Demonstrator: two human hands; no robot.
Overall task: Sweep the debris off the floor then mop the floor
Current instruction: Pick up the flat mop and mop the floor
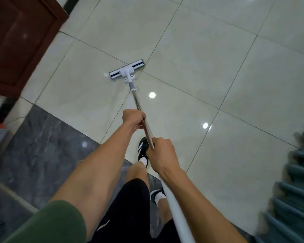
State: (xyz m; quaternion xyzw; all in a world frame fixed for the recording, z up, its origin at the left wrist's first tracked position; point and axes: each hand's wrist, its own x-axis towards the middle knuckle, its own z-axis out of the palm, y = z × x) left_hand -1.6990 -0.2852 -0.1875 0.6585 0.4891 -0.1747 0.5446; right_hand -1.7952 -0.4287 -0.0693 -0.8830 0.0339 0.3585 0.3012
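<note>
a person grips a mop [137, 100] with both hands, the left hand [132, 119] wrapped round the metal pole nearer the mop head [127, 68], the right hand [161, 153] closed round it further back. the pole runs straight ahead from the hands, its flat head lying crosswise on the pale tiled floor [209, 64], right of the wooden door [19, 41].

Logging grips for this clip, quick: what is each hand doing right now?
Left hand: closed around the mop handle, farther down the shaft.
Right hand: closed around the mop handle, nearer the body.
</note>
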